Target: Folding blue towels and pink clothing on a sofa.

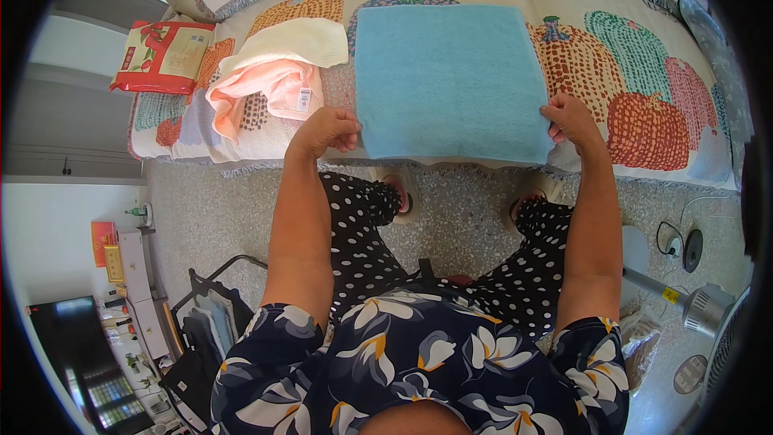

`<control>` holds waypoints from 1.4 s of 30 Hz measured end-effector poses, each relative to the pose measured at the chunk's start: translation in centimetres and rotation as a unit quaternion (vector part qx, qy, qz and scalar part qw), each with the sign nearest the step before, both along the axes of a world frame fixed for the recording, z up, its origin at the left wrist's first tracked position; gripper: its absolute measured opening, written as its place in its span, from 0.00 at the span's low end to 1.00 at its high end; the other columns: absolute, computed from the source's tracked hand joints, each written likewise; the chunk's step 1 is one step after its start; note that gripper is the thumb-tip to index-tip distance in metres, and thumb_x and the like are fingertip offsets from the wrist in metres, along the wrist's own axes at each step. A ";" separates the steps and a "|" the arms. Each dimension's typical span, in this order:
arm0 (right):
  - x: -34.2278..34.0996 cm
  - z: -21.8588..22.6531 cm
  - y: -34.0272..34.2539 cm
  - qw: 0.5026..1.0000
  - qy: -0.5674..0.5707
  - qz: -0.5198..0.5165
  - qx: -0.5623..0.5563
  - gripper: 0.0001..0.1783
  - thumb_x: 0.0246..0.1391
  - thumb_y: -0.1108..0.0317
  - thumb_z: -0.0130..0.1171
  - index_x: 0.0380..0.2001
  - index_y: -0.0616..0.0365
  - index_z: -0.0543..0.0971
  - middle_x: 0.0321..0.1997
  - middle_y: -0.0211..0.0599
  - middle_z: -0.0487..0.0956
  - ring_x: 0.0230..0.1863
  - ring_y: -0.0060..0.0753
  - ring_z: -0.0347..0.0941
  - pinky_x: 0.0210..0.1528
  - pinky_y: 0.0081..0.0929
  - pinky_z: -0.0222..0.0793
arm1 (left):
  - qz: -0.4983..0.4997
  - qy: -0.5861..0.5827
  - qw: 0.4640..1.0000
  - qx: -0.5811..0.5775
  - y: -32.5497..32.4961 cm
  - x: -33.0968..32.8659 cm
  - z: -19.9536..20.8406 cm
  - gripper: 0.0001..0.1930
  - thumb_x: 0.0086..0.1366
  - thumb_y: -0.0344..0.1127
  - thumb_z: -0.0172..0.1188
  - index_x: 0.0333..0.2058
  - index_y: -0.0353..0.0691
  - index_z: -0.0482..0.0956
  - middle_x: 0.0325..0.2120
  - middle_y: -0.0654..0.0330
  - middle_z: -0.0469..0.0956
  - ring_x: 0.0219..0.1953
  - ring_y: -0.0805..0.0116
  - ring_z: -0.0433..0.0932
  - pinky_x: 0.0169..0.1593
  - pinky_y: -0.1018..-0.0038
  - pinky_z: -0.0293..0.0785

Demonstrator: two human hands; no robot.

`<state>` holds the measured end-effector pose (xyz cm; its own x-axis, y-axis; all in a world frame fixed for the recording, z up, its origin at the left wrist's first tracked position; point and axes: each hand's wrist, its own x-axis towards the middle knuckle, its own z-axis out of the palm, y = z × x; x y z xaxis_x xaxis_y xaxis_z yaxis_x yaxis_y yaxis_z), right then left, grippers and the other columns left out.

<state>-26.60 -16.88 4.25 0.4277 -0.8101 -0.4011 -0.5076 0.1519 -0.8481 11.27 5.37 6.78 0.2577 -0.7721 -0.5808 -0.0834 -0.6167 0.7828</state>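
A blue towel (451, 80) lies spread flat on a sofa cover (612, 153) patterned with pumpkins. My left hand (328, 130) pinches the towel's left edge near its front corner, fingers curled. At the opposite side, my right hand (568, 121) grips the right edge between thumb and fingers. Left of the blue towel, a crumpled pink towel (274, 89) with a white label rests beside a cream towel (310, 42), which lies partly behind it.
A red and cream package (165, 56) sits at the sofa's left end. On the floor to the right stand a fan (713, 310) and a round black object (692, 250) with a cord. A black-framed rack (201, 314) holding folded cloth is at lower left.
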 end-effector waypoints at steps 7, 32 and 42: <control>0.3 0.0 0.3 1.000 0.010 -0.017 -0.017 0.07 0.46 0.68 0.55 0.23 0.58 0.70 0.15 0.29 0.69 0.13 0.21 0.66 0.12 0.18 0.62 | 0.032 -0.034 0.999 -0.009 0.4 0.1 0.1 0.06 0.49 0.33 0.59 0.22 0.37 0.75 0.12 0.64 0.71 0.15 0.74 0.73 0.20 0.81 0.68; -1.3 -0.6 0.9 0.998 0.031 0.024 -0.057 0.07 0.43 0.69 0.55 0.21 0.60 0.69 0.15 0.33 0.71 0.15 0.23 0.69 0.14 0.20 0.63 | -0.020 -0.036 0.999 0.017 0.3 -0.8 0.2 0.08 0.49 0.34 0.59 0.27 0.36 0.77 0.21 0.62 0.77 0.21 0.75 0.73 0.24 0.80 0.69; -0.8 -0.6 0.9 0.998 0.042 0.009 -0.046 0.06 0.43 0.70 0.51 0.21 0.59 0.67 0.17 0.34 0.71 0.15 0.24 0.71 0.14 0.20 0.64 | -0.010 -0.015 1.000 0.024 0.6 0.0 0.0 0.07 0.49 0.34 0.59 0.25 0.37 0.75 0.17 0.63 0.75 0.19 0.74 0.73 0.24 0.80 0.70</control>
<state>-27.39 -16.01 3.60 0.4114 -0.8374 -0.3599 -0.5787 0.0651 -0.8129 11.28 5.97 6.77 0.2610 -0.7488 -0.6093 -0.1194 -0.6514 0.7493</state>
